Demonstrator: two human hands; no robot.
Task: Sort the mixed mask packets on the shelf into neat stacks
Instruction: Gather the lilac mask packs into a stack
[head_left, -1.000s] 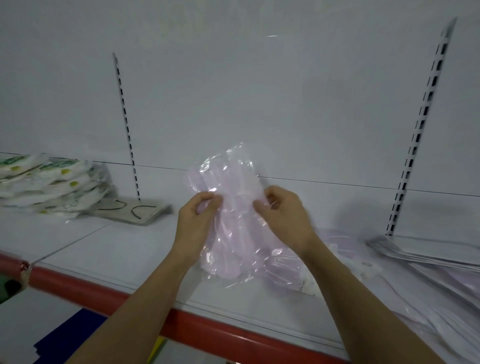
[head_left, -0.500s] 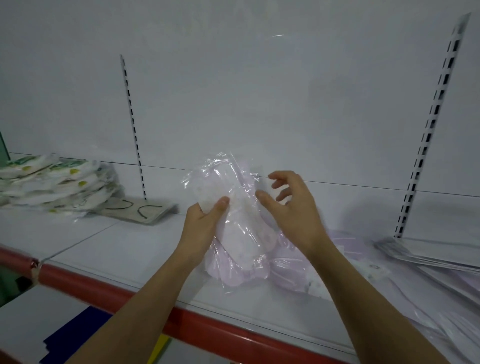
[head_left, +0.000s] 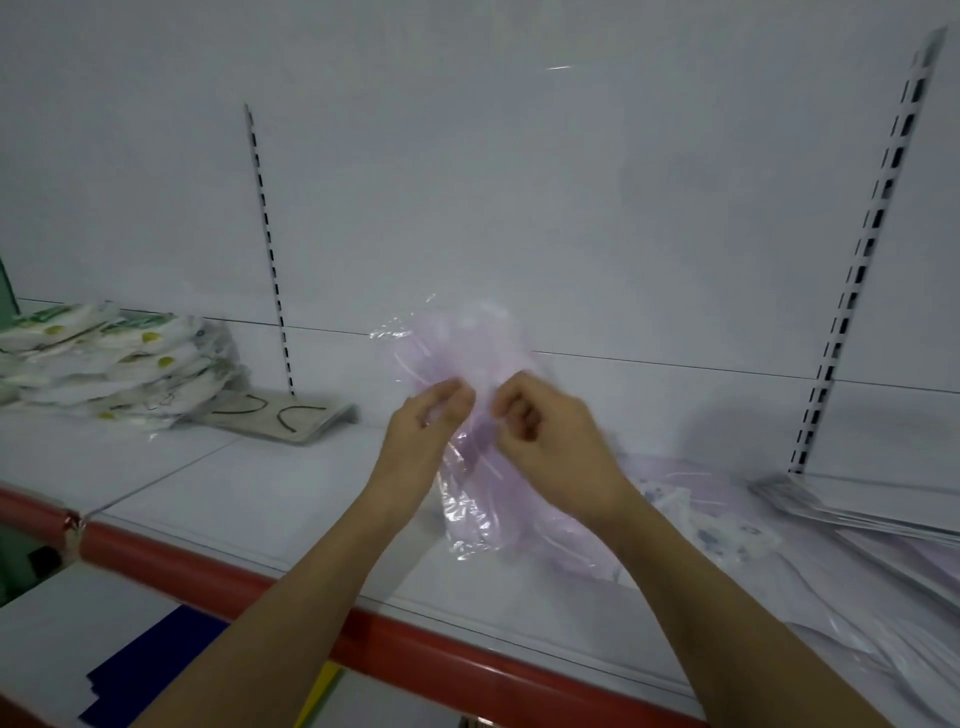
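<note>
I hold a clear plastic packet of pale pink masks (head_left: 467, 353) upright above the white shelf (head_left: 291, 499). My left hand (head_left: 423, 431) pinches its left side and my right hand (head_left: 550, 436) pinches its right side, thumbs close together. Its lower end touches a loose heap of pink and patterned mask packets (head_left: 691, 525) lying on the shelf to the right. A stack of white packets with green and yellow print (head_left: 109, 364) sits at the far left.
A flat beige packet with black loops (head_left: 280, 413) lies beside the left stack. Silver flat packets (head_left: 862, 509) fan out at the right. The shelf has a red front edge (head_left: 218, 571) and slotted uprights (head_left: 267, 249) on the white back wall.
My right hand, open and off the packet half a second ago, now pinches it again. Both hands have closed in together on the packet, which now shows its pink side.
</note>
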